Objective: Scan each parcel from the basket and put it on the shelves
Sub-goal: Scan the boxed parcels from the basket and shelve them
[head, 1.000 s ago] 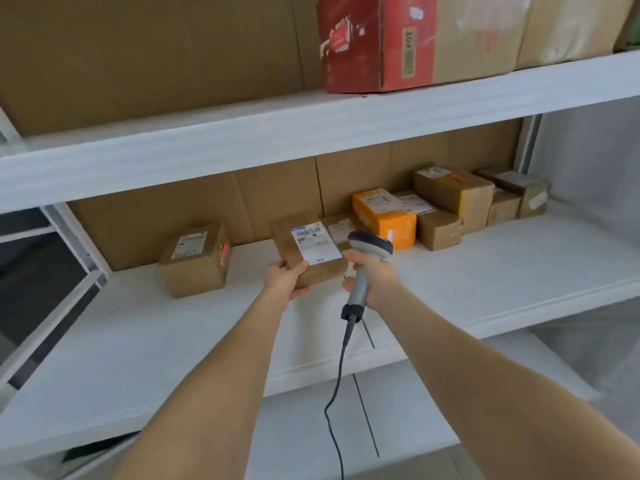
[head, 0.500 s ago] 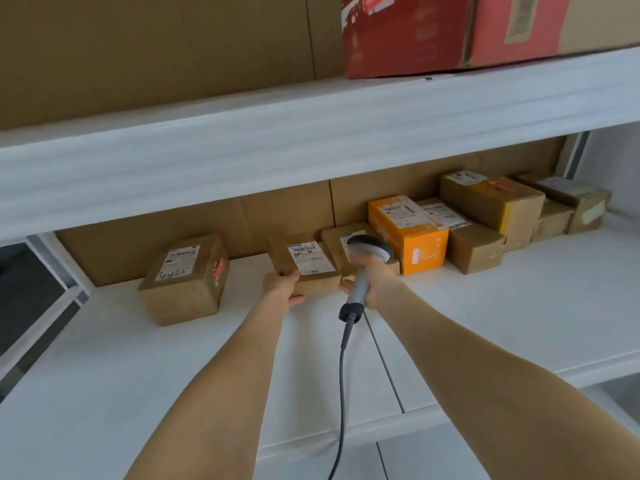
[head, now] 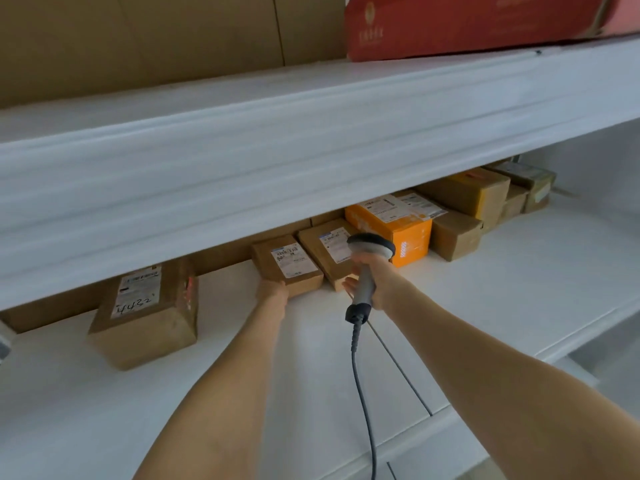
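A small brown parcel (head: 285, 265) with a white label lies flat on the white middle shelf (head: 485, 306), beside another labelled brown parcel (head: 329, 247). My left hand (head: 273, 292) holds the small parcel at its near left corner; the fingertips are hidden. Just to the right, my right hand (head: 375, 282) grips the handle of a grey barcode scanner (head: 369, 258). The scanner's head is over the neighbouring parcel, and its cable (head: 360, 393) hangs down towards me.
An orange box (head: 391, 230) and several brown boxes (head: 457, 233) line the back right of the shelf. A larger brown box (head: 149, 317) stands at the left. The upper shelf board (head: 311, 161) overhangs close above and carries a red carton (head: 467, 26).
My left hand has carried the small parcel from the air down onto the shelf and slid it back beside the other parcel. The view has moved in closer under the upper shelf.
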Motion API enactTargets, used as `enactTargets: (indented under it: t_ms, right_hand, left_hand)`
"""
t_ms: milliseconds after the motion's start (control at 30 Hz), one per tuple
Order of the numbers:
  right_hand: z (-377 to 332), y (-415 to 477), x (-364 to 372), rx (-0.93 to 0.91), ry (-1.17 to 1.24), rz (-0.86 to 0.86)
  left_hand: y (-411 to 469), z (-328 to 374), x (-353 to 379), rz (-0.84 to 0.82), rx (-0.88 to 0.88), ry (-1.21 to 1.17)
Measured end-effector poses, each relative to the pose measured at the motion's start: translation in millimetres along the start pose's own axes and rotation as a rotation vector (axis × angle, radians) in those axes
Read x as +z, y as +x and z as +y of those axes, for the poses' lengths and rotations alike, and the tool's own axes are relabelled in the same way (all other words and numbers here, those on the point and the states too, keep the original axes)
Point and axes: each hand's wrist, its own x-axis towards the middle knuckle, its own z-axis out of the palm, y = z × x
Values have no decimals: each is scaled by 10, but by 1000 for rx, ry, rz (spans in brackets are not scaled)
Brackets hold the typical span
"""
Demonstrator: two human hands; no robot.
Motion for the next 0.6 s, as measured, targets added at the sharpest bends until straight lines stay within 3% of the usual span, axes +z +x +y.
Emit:
enactTargets:
  t_ms: [400,500,600]
  right_hand:
    - [41,-85,19,-65,75,49]
    - [37,-194,-13,-92,114,40]
    - [33,-358,-122,-116,172,24]
  left_hand:
    - [-24,163,-78,65,56,401]
    - [-154,380,-7,117,233,522]
    - [-337,537,274,35,333,496]
